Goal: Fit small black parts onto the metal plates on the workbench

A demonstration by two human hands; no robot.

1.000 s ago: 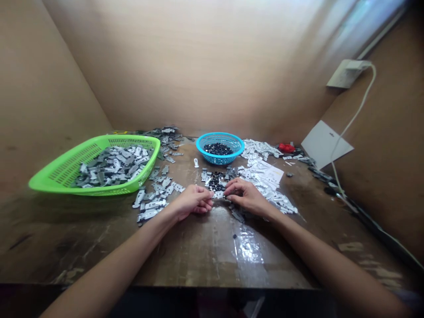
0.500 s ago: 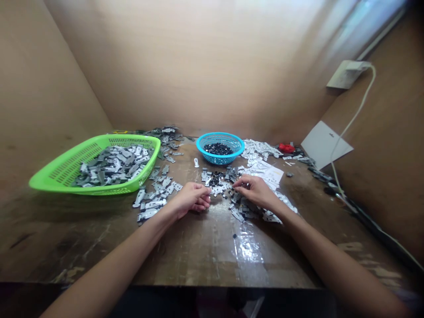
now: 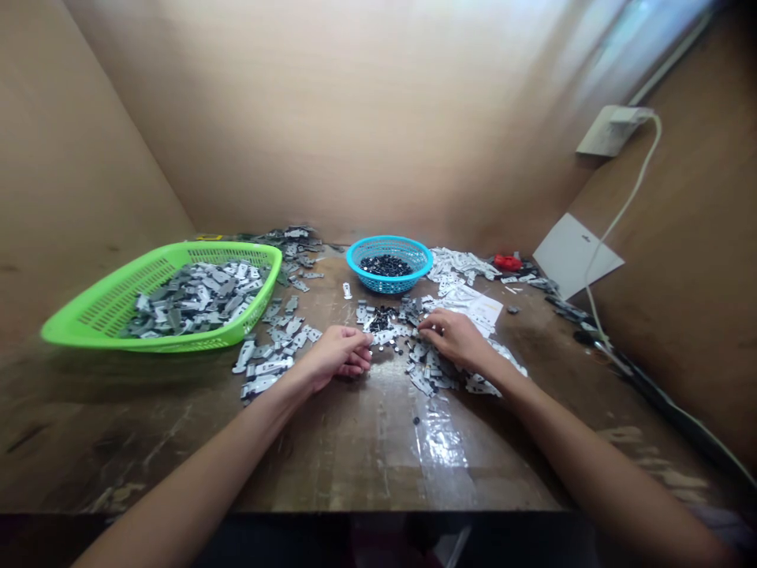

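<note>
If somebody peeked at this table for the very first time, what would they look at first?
Probably the big bright green basket on the left, heaped with grey and white parts. Next might be the round blue basket near the back wall, with small black pieces inside. Closer in, the left hand and right hand are among scattered parts.

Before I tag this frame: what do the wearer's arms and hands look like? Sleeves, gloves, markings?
Left forearm and right forearm are bare where they show clearly; no sleeve can be made out. Left hand and right hand are ungloved. No watch, bracelet, cable or marking visible. Whether the fingers carry thin rings is too small to tell.
</note>
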